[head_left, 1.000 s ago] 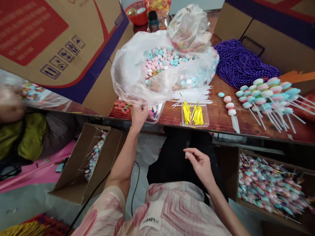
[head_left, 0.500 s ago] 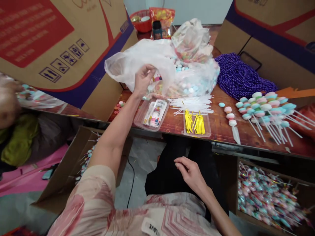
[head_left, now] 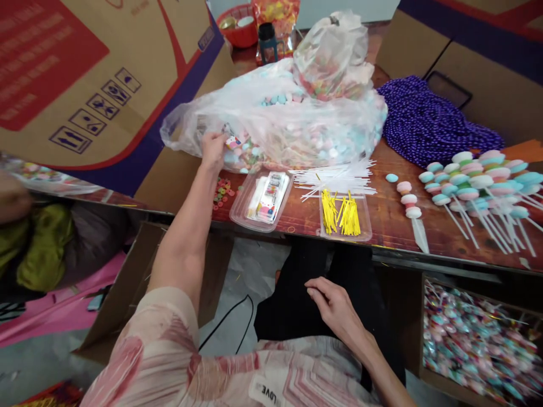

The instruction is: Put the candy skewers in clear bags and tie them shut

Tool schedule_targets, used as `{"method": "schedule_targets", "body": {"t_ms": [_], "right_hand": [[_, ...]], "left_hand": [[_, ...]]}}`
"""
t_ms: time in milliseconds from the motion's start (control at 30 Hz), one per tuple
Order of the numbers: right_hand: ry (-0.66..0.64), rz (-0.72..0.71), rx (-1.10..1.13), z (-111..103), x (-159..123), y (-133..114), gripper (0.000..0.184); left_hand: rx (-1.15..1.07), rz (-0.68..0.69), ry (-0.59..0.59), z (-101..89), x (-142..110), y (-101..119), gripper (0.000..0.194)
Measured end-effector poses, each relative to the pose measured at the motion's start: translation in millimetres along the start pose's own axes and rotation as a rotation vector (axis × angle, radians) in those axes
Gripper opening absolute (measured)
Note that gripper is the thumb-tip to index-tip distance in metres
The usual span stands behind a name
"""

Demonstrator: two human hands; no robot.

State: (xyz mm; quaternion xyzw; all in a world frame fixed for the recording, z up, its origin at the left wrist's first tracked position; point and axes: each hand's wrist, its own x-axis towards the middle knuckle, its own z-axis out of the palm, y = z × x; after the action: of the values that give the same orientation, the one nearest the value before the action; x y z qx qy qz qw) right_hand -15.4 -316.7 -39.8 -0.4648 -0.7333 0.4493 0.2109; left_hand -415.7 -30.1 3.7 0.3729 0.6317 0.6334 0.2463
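Note:
My left hand (head_left: pixel 214 151) reaches to the big clear plastic bag (head_left: pixel 271 124) of pastel marshmallows. Its fingers pinch a small printed plastic wrapper (head_left: pixel 232 141) at the bag's near left side. Similar wrappers (head_left: pixel 268 198) lie stacked in a clear plastic tray (head_left: pixel 240 213) just below that arm. Over my lap, my right hand (head_left: pixel 335 302) hangs with its fingers curled together and nothing seen in them. Yellow twist ties (head_left: pixel 339 215) fill another small tray, with white sticks (head_left: pixel 335 180) behind it. One marshmallow skewer (head_left: pixel 409 200) with a clear wrapper at its end lies to the right.
Marshmallow skewers (head_left: pixel 479 186) are piled at the right, before a purple cord bundle (head_left: pixel 428 121). Cardboard boxes (head_left: pixel 97 85) flank the table. Gummy rings (head_left: pixel 223 193) lie near the left box. An open carton (head_left: pixel 479 339) below holds wrapped sweets. Another person's arm (head_left: pixel 12 198) shows at left.
My left hand has moved left and slightly down with the printed wrapper. The bag's raised film has settled lower. My right hand stays over my lap.

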Motion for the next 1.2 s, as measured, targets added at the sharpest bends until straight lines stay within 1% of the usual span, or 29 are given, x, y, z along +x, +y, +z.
{"method": "schedule_targets", "body": {"t_ms": [67, 133, 200, 233, 267, 333, 400, 467, 533, 600, 667, 733, 833, 900, 967, 1067, 1133, 1200], "right_hand": [[-0.025, -0.007, 0.015, 1, 1, -1, 0.021], [-0.047, -0.019, 0.039, 2, 2, -4, 0.022], [-0.054, -0.027, 0.091, 2, 4, -9, 0.022], [-0.046, -0.024, 0.134, 3, 5, -12, 0.022], [-0.023, -0.014, 0.189, 4, 8, -17, 0.022], [0.076, 0.016, 0.318, 5, 16, -28, 0.020], [0.221, 0.041, 0.450, 7, 26, -40, 0.021], [0.356, 0.055, 0.577, 7, 35, -50, 0.027], [0.469, 0.068, 0.686, 4, 41, -53, 0.024], [0.576, 0.073, 0.745, -2, 42, -50, 0.017], [0.655, 0.079, 0.761, -9, 38, -44, 0.016], [0.660, 0.098, 0.772, -15, 33, -37, 0.016], [0.619, 0.125, 0.810, -19, 25, -29, 0.017], [0.610, 0.127, 0.836, -20, 22, -27, 0.018], [0.598, 0.118, 0.818, -21, 19, -27, 0.018], [0.582, 0.094, 0.761, -25, 17, -27, 0.016], [0.609, 0.092, 0.763, -29, 18, -25, 0.018], [0.663, 0.096, 0.774, -32, 19, -23, 0.019]], "left_hand": [[-0.063, -0.035, 0.022, -14.2, -22, 12, 0.024], [-0.218, -0.117, -0.020, -29.7, -56, 27, 0.022], [-0.303, -0.168, -0.033, -41.2, -101, 43, 0.024], [-0.331, -0.189, -0.046, -43.4, -127, 50, 0.024], [-0.358, -0.210, -0.091, -42.4, -155, 57, 0.022], [-0.415, -0.246, -0.189, -30.5, -211, 66, 0.023], [-0.461, -0.295, -0.276, -8.7, -263, 71, 0.023], [-0.494, -0.330, -0.317, 16.1, -304, 71, 0.026], [-0.488, -0.316, -0.294, 37.4, -333, 68, 0.026], [-0.473, -0.284, -0.258, 52.9, -351, 65, 0.026], [-0.521, -0.314, -0.232, 63.1, -359, 63, 0.028], [-0.650, -0.438, -0.244, 69.4, -363, 63, 0.035], [-0.840, -0.669, -0.352, 74.2, -365, 63, 0.045], [-0.893, -0.740, -0.410, 75.3, -366, 63, 0.042], [-0.886, -0.732, -0.399, 75.9, -367, 61, 0.035], [-0.814, -0.687, -0.341, 77.8, -368, 60, 0.031], [-0.765, -0.665, -0.324, 81.1, -371, 60, 0.033], [-0.734, -0.633, -0.308, 86.1, -375, 62, 0.034]]}}
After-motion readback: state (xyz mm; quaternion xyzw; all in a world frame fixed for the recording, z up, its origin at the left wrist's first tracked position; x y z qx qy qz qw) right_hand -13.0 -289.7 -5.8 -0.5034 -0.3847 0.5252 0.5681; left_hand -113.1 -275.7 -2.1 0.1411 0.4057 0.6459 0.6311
